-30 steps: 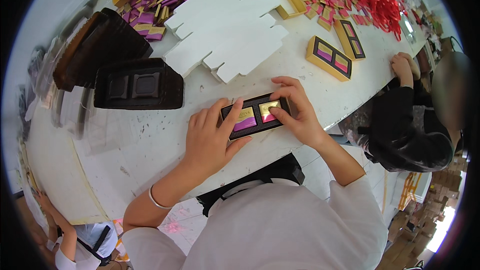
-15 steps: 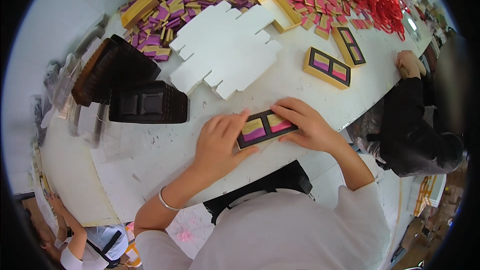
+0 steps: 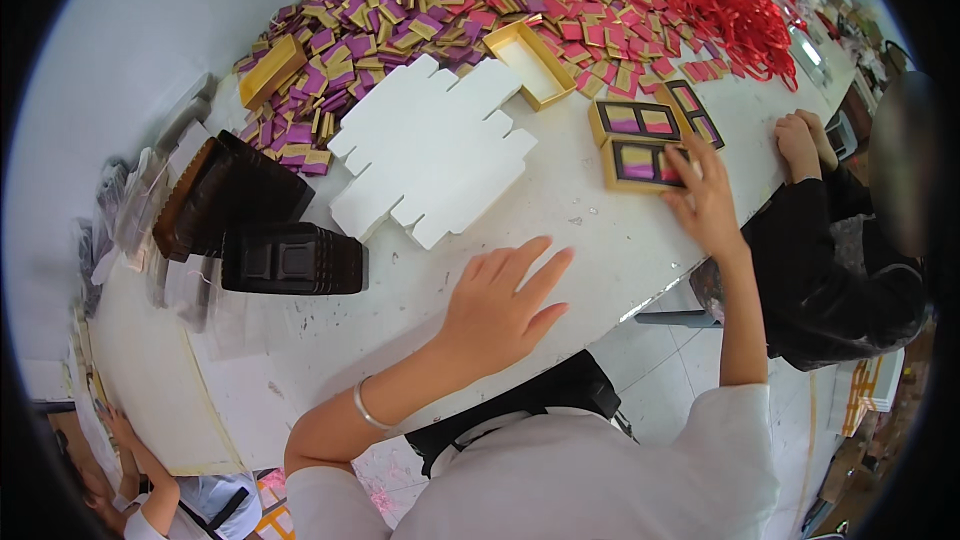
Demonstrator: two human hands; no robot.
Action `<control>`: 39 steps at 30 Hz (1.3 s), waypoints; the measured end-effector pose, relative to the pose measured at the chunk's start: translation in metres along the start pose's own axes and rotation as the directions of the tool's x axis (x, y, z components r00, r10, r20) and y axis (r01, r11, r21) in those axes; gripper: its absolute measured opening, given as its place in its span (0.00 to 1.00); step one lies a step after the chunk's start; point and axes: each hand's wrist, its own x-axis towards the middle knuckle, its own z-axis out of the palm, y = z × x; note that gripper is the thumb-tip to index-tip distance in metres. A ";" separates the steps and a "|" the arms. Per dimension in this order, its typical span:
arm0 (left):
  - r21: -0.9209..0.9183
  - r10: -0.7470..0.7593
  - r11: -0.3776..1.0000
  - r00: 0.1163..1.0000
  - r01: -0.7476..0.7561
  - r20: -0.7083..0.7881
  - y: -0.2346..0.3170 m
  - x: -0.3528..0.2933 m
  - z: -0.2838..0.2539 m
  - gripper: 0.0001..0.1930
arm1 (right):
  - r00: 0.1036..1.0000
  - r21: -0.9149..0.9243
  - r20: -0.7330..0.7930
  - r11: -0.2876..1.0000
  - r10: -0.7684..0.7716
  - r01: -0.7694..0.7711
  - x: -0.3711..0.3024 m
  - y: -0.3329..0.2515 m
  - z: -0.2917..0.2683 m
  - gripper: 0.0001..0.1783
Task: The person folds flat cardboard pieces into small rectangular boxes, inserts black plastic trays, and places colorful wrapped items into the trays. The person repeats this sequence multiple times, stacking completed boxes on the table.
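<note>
Gold-rimmed tray point(image 3: 640, 163): shallow rectangle, dark insert, two square pockets filled with a purple-and-yellow piece on the left and a pink-and-yellow piece on the right. It lies flat on the white surface point(image 3: 560, 230), toward the far right edge from you. A second filled tray point(image 3: 633, 120) sits just behind it, touching or nearly so; a third point(image 3: 692, 107) lies angled beside that one.

Your right hand point(image 3: 705, 195) is stretched out well to the right, arm nearly straight, palm down. Its fingers point(image 3: 690, 155) are spread apart and rest on the right end of the near tray, covering part of the right pocket. Nothing is clamped; the hand lies on top of the tray and does not grip it.

Your left hand point(image 3: 500, 305) lies flat on the bare surface in front of you, palm down, fingers loosely apart and pointing up and right, holding nothing. A silver bangle point(image 3: 365, 408) sits on that wrist.

Around: a white die-cut card blank point(image 3: 430, 150) lies flat mid-surface. An open gold box point(image 3: 530, 62) stands behind it, another gold box point(image 3: 272, 68) at far left. A large heap of purple, pink and gold squares point(image 3: 440, 0) fills the far side, with a pile of red ribbons point(image 3: 725, 5) to its right. Stacks of dark moulded inserts point(image 3: 290, 258) sit to your left, a leaning stack point(image 3: 225, 195) just behind.

Another person in a black sleeve point(image 3: 820, 260) sits at the right edge, hands point(image 3: 805, 140) resting on the surface rim.
</note>
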 end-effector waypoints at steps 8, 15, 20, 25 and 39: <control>-0.057 -0.042 0.998 0.998 0.039 -0.042 0.000 -0.044 -0.021 0.13 | 0.934 0.337 -0.003 0.879 -0.357 0.337 0.076 -0.089 0.017 0.34; -0.052 -0.057 0.997 0.996 0.053 -0.075 0.000 -0.062 -0.037 0.12 | 0.988 0.131 0.148 0.991 -0.048 0.029 0.155 -0.087 0.068 0.15; -0.047 -0.033 0.999 0.992 0.028 -0.124 -0.002 -0.066 -0.043 0.12 | 0.993 0.119 -0.037 0.987 0.109 -0.104 0.152 -0.055 0.072 0.08; -0.076 -0.110 0.993 0.962 0.093 -0.251 -0.017 -0.083 -0.053 0.31 | 0.956 0.393 -0.017 0.877 -0.294 0.277 0.089 -0.117 -0.020 0.04; -0.167 -0.278 0.944 0.958 0.285 0.068 -0.033 -0.094 -0.038 0.32 | 0.766 0.487 -0.241 0.609 -0.596 0.627 0.112 -0.282 -0.019 0.17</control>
